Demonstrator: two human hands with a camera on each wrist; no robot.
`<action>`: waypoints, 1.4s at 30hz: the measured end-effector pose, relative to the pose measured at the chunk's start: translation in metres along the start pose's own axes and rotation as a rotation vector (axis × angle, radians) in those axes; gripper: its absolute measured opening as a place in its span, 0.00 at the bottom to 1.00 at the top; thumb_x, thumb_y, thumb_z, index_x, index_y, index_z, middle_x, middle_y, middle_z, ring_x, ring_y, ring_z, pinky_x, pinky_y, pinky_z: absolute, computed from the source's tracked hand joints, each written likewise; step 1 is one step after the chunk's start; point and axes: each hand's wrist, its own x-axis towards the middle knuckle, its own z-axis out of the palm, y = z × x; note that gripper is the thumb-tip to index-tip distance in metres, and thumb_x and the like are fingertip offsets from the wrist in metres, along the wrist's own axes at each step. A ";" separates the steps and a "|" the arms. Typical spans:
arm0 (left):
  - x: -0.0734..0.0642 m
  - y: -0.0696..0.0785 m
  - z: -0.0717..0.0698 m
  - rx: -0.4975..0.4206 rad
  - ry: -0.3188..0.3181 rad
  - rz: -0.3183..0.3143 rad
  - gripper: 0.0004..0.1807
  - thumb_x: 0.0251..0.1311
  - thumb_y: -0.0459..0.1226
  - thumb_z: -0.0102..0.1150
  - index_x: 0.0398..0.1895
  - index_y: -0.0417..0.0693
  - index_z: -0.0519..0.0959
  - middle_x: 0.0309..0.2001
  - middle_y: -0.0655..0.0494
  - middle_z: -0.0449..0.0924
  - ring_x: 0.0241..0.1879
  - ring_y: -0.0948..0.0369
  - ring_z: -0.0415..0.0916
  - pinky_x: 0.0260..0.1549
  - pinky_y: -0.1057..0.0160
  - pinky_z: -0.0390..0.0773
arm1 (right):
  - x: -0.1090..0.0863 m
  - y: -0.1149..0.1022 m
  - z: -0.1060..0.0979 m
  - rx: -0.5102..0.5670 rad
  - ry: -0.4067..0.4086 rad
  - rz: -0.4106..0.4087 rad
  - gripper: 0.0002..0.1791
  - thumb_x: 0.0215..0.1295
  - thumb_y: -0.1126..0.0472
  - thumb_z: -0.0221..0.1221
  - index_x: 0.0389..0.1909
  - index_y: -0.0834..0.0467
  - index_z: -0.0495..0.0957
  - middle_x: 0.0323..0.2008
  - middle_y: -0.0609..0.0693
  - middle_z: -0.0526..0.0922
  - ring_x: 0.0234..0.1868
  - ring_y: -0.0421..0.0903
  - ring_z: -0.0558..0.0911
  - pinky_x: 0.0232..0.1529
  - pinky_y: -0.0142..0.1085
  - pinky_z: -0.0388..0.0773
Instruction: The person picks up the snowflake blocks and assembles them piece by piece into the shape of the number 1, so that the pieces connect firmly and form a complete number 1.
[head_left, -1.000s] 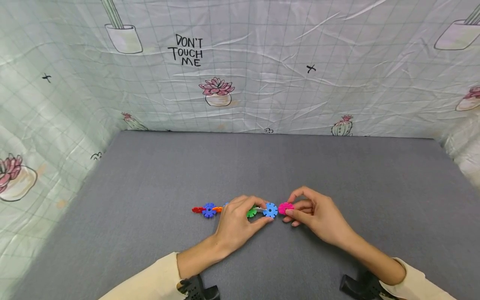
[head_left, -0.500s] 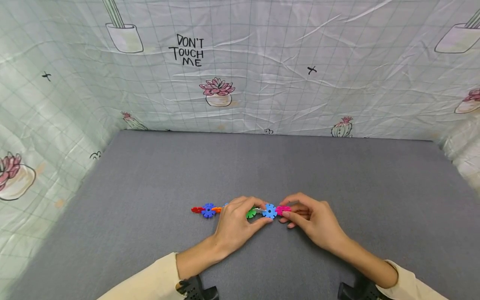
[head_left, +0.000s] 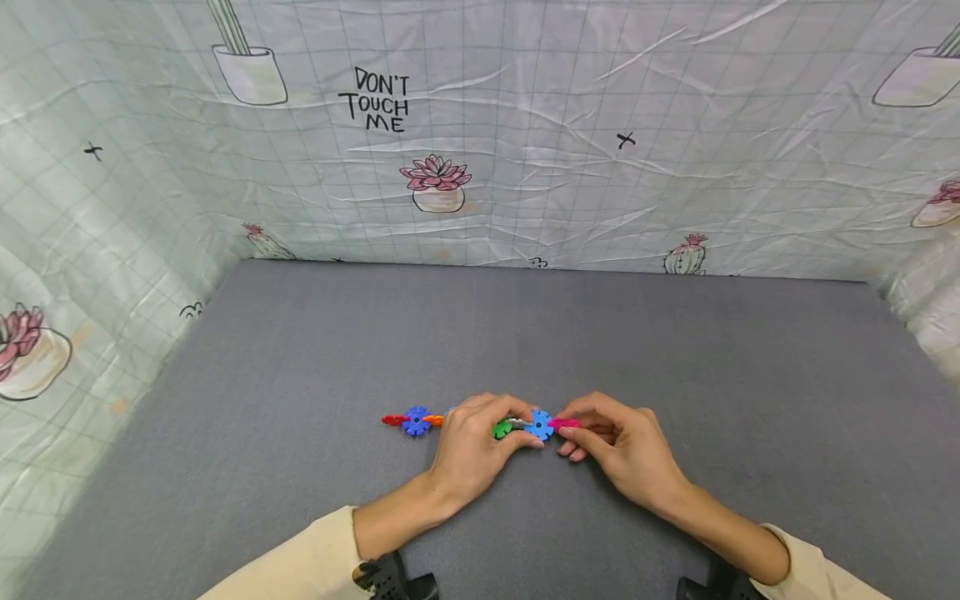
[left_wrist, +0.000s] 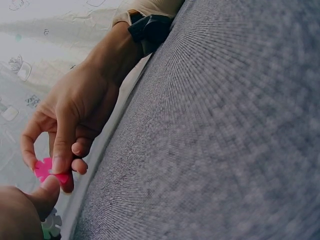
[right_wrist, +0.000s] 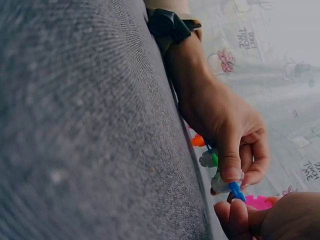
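A row of joined plastic snowflake discs runs left to right on the grey surface: red (head_left: 393,420), dark blue (head_left: 417,421), orange (head_left: 432,420), then green (head_left: 502,429) and white. Part of the row is hidden under my left hand (head_left: 472,458). Its thumb and index finger pinch the light blue snowflake disc (head_left: 539,425) at the right end. My right hand (head_left: 630,458) pinches a pink snowflake disc (head_left: 564,423), edge-on in the head view and meeting the blue one's right rim. In the right wrist view the blue disc (right_wrist: 237,191) is next to the pink disc (right_wrist: 257,201).
The grey cloth-covered table (head_left: 525,333) reaches back to a patterned curtain (head_left: 525,125) with plant drawings, which also hangs along the left and right sides. Black wrist cameras (head_left: 401,579) show at the bottom, below the sleeves.
My right hand has moved left, bringing the pink disc against the light blue one. The pink disc has turned from face-up to edge-on. My left hand stays almost still.
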 end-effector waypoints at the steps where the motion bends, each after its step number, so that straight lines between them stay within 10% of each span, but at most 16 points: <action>1: 0.000 0.000 0.000 0.000 0.001 -0.004 0.15 0.35 0.40 0.79 0.28 0.51 0.82 0.33 0.64 0.84 0.30 0.68 0.77 0.26 0.69 0.72 | 0.000 0.000 0.000 0.001 -0.001 0.000 0.16 0.52 0.83 0.61 0.39 0.64 0.78 0.28 0.58 0.84 0.22 0.46 0.84 0.20 0.35 0.79; 23: 0.002 0.003 -0.004 0.014 -0.008 0.016 0.15 0.36 0.41 0.78 0.29 0.51 0.83 0.34 0.64 0.85 0.31 0.67 0.79 0.32 0.65 0.75 | 0.002 -0.004 0.003 -0.015 0.008 0.051 0.14 0.56 0.78 0.62 0.40 0.60 0.79 0.29 0.54 0.86 0.24 0.46 0.85 0.21 0.36 0.80; 42: 0.015 0.011 -0.031 0.078 -0.195 -0.008 0.13 0.50 0.40 0.71 0.38 0.49 0.82 0.43 0.60 0.83 0.44 0.62 0.78 0.47 0.57 0.74 | -0.002 -0.003 0.000 0.009 0.026 0.115 0.14 0.58 0.76 0.61 0.43 0.60 0.78 0.30 0.56 0.85 0.26 0.48 0.85 0.23 0.38 0.80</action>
